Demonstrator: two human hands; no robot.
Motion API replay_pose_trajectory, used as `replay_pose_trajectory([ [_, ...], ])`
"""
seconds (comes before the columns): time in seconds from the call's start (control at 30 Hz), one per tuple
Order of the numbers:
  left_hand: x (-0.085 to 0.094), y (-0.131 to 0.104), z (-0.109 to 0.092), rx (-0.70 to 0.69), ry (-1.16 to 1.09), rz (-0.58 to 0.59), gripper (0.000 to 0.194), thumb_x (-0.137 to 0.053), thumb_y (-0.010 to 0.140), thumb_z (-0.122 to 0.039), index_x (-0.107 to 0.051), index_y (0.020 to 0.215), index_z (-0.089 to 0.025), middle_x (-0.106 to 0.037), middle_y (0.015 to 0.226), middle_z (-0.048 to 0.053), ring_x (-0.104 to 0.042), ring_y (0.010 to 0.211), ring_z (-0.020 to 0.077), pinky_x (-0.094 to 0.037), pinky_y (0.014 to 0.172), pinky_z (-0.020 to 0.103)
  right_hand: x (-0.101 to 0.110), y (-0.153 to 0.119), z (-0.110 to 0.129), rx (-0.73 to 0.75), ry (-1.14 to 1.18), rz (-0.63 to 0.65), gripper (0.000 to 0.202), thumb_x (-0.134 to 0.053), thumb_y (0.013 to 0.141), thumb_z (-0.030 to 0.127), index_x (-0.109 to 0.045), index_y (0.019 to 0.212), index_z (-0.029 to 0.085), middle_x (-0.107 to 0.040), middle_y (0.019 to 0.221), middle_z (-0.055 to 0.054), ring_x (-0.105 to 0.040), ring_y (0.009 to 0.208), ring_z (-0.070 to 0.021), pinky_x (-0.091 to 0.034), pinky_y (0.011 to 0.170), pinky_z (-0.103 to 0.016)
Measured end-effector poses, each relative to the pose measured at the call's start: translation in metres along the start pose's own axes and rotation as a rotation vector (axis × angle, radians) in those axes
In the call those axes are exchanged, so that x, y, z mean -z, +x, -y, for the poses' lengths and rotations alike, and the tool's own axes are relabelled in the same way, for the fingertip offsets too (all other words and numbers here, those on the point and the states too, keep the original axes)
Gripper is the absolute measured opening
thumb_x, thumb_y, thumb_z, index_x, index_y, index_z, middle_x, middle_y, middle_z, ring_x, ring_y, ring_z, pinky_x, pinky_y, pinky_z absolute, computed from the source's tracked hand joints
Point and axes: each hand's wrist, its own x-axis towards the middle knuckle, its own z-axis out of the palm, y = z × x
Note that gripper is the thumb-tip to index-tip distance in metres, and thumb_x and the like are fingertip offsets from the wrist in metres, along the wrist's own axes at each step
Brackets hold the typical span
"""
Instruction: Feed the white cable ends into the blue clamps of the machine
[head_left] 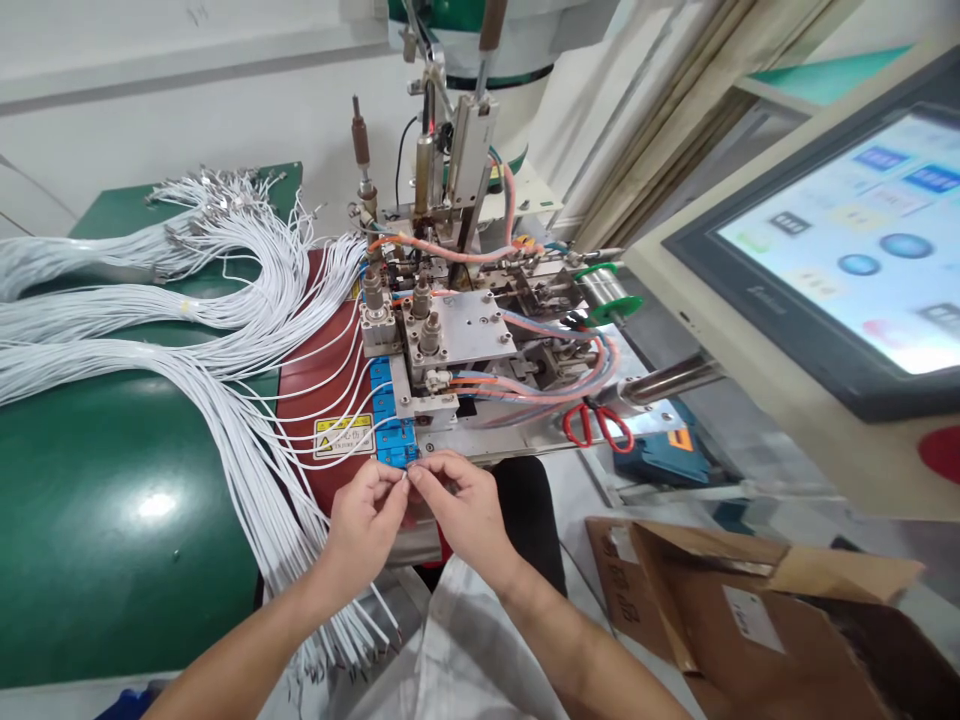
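Note:
My left hand and my right hand meet fingertip to fingertip at the near end of the blue fixture blocks. The left thumb and fingers pinch the end of a white wire. My right hand is closed in a pinch beside it; what lies between its fingertips is too small to make out. Several white wires run from the big bundle across the red-brown plate to the blue blocks and the metal machine.
A green table carries the wire bundles on the left. Red-handled scissors and a green-rimmed spool are right of the machine. A touch screen juts in at upper right. An open cardboard box stands at lower right.

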Motion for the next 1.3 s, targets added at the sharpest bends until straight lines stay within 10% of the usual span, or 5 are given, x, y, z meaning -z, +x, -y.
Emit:
replay_pose_trajectory([
  [0.27, 0.004, -0.001, -0.009, 0.045, -0.119, 0.128, 0.022, -0.050, 0.082, -0.037, -0.047, 0.077, -0.016, -0.059, 0.063, -0.002, -0.052, 0.046, 0.0077, -0.041, 0.048, 0.020, 0.015, 0.004, -0.002, 0.321, -0.297, 0.132, 0.015, -0.052, 0.078, 0.018, -0.059, 0.064, 0.019, -0.059, 0.065, -0.003, -0.053, 0.066, -0.0158, -0.043, 0.064, -0.030],
  [0.6, 0.004, 0.002, -0.007, 0.079, -0.071, 0.169, 0.024, -0.051, 0.080, -0.040, -0.050, 0.077, -0.016, -0.056, 0.051, -0.003, -0.051, 0.045, 0.0097, -0.041, 0.050, 0.021, 0.014, 0.005, -0.009, -0.025, 0.032, 0.094, 0.011, -0.057, 0.074, 0.025, -0.060, 0.068, 0.017, -0.058, 0.065, -0.001, -0.053, 0.060, -0.0126, -0.044, 0.056, -0.025],
  [0.97, 0.009, 0.006, -0.011, 0.075, 0.043, 0.161, 0.019, -0.051, 0.080, -0.035, -0.056, 0.084, -0.017, -0.060, 0.071, 0.000, -0.051, 0.044, 0.0071, -0.040, 0.045, 0.020, 0.016, 0.000, -0.013, 0.270, -0.286, -0.023, 0.012, -0.054, 0.076, 0.018, -0.058, 0.064, 0.019, -0.060, 0.065, -0.003, -0.055, 0.063, -0.0150, -0.045, 0.062, -0.029],
  [1.3, 0.037, 0.024, -0.009, -0.346, 0.611, 0.112, 0.020, -0.046, 0.081, -0.013, -0.064, 0.088, -0.020, -0.061, 0.085, 0.004, -0.057, 0.081, 0.0167, -0.045, 0.076, 0.030, 0.017, 0.015, -0.031, 0.114, -0.493, 0.097, 0.015, -0.044, 0.080, 0.023, -0.052, 0.068, 0.020, -0.056, 0.067, -0.001, -0.053, 0.066, -0.0153, -0.040, 0.060, -0.025],
])
